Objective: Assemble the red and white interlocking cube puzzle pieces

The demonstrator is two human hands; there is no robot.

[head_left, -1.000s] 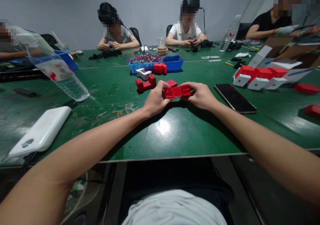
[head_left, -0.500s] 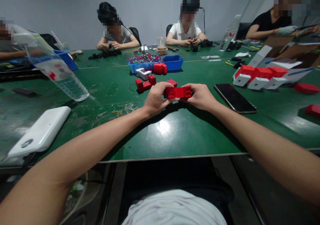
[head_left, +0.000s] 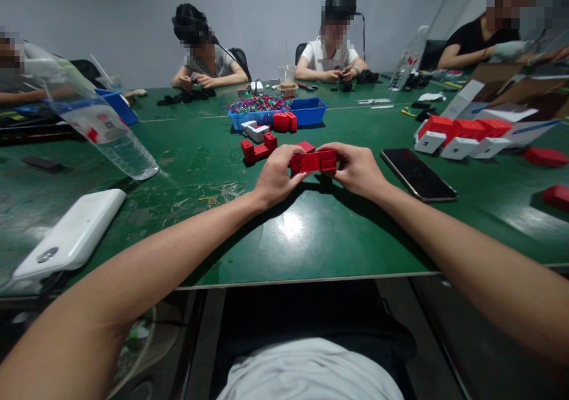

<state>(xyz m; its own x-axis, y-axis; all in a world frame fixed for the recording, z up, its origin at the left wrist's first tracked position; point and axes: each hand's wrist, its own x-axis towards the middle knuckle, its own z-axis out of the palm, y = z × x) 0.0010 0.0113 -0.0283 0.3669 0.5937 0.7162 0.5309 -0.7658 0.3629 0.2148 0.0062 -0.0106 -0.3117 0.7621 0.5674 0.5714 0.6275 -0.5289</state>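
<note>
Between my two hands is a red plastic housing with hollow compartments facing me. My left hand grips its left end, thumb below and fingers over the top. At the right end, my right hand holds it with thumb and fingers. Just behind, another red piece shows partly. To the left of it lies a red U-shaped part on the table. Farther back are a white bracket-like part and a closed-looking red piece.
A blue bin of coloured wires stands behind. A phone lies right, near red and white boxy parts. On the left are a tilted water bottle and a white power bank. Several people sit around the green table.
The red housing has turned slightly in my hands, so its right compartment faces me more. My right fingers have shifted to its right end. The parts on the table have not moved.
</note>
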